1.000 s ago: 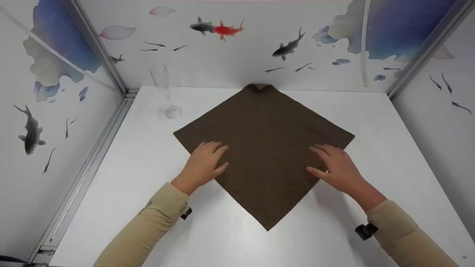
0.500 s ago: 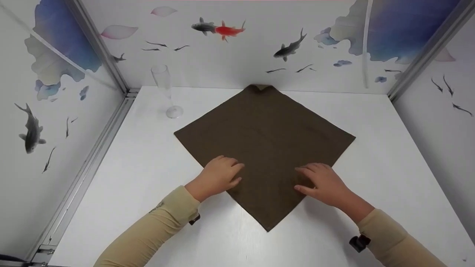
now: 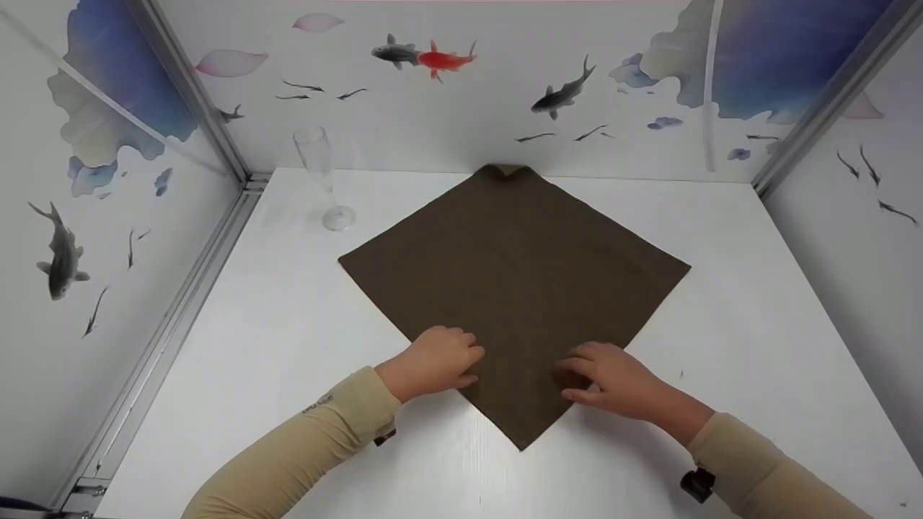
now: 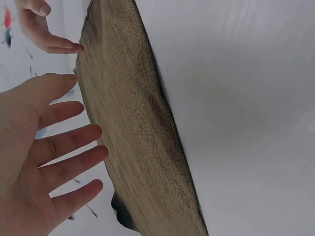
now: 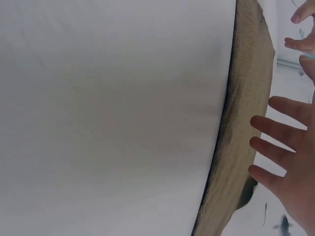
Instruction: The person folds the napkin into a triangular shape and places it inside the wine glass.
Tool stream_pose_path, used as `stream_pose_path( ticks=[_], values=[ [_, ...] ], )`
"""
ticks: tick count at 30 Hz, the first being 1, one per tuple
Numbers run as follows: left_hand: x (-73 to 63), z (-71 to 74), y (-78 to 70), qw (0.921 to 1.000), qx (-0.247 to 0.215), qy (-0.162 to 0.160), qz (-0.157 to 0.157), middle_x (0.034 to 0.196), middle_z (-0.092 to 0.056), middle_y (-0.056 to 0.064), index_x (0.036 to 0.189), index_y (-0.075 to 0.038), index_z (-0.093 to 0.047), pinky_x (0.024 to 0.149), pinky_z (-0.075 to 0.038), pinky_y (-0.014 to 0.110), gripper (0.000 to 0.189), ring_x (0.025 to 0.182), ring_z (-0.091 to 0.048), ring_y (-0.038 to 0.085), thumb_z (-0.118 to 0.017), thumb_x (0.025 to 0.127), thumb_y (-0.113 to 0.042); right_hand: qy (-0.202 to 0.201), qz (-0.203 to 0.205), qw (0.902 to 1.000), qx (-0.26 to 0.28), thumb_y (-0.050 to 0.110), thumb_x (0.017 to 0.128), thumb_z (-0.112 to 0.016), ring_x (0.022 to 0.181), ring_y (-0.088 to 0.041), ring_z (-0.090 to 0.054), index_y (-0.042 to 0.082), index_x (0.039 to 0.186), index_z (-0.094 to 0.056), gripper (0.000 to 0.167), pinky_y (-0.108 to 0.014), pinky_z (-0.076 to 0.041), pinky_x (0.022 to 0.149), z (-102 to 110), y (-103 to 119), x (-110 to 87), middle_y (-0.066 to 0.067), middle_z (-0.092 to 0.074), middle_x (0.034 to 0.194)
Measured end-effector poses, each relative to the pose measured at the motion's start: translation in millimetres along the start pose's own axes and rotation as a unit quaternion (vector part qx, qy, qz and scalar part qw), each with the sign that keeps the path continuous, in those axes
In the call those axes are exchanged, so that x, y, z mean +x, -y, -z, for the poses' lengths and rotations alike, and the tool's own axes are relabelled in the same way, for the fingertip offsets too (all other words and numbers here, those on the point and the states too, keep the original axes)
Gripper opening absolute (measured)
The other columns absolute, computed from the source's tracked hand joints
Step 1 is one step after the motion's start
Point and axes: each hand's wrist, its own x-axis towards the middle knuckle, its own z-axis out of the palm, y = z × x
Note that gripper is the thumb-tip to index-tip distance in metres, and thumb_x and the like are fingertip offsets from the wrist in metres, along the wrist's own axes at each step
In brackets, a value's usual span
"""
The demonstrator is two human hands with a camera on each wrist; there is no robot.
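Both hands have come back twd me & closer together in the last sec: my L hand (image 3: pixel 436 360) and R hand (image 3: pixel 609 382) were wider apart & further up the brown cloth (image 3: pixel 515 281); now they're over its near half, one each side, short of the near corner. Cloth itself looks same as b4: spread diamond-wise on the white table (image 3: pixel 288 310), one corner pointing at me, far corner curled at the back wall (image 3: pixel 433 122). So my read: only hand posn has changed, cloth not worked any further.

Fingers: spread wide in the wrist views w/ gaps btwn them, nothing held. Can't tell if the tips touch fabric.

Containers: just 1 visible, a clear stemmed glass (image 3: pixel 321 162), upright at back L, near the cloth's L corner but apart from it. No contents that I can see, tho too faint to be sure.
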Motion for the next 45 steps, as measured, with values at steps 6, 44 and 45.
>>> stream_pose_path(
  ticks=[6,44,45],
  values=[
    [4.7,-3.0,-10.9,0.9987,-0.017,0.042,-0.024,0.081,-0.061,-0.004,0.095,-0.017,-0.069,0.061,-0.046,0.028,0.023,0.074,-0.057,0.014,-0.075,0.086,-0.038,-0.012,0.067,0.9976,-0.008,0.036,0.087,-0.074,0.1,-0.018,-0.055,0.014,0.114,-0.069,0.035,-0.038,-0.05,0.085,-7.2,3.7,-0.1,0.0,-0.059,0.11],
    [10.2,-22.4,-22.7,0.9931,-0.052,0.094,-0.047,0.085,-0.063,-0.003,0.095,-0.019,-0.072,0.062,-0.046,0.026,0.009,0.075,-0.053,0.014,-0.074,0.088,-0.024,0.004,0.076,0.9971,0.004,0.013,0.087,-0.074,0.078,-0.012,-0.055,0.013,0.091,-0.065,0.01,-0.029,-0.051,0.07,-22.8,8.1,12.2,0.005,-0.06,0.085],
    [10.4,-22.8,-22.8,0.9933,-0.049,0.094,-0.047,0.085,-0.063,-0.003,0.095,-0.019,-0.072,0.063,-0.046,0.026,0.009,0.075,-0.053,0.014,-0.074,0.089,-0.024,0.006,0.068,0.9976,0.01,0.012,0.088,-0.073,0.078,-0.012,-0.055,0.013,0.091,-0.064,0.01,-0.029,-0.051,0.07,-22.5,7.9,12.3,0.005,-0.06,0.084]
  ],
)
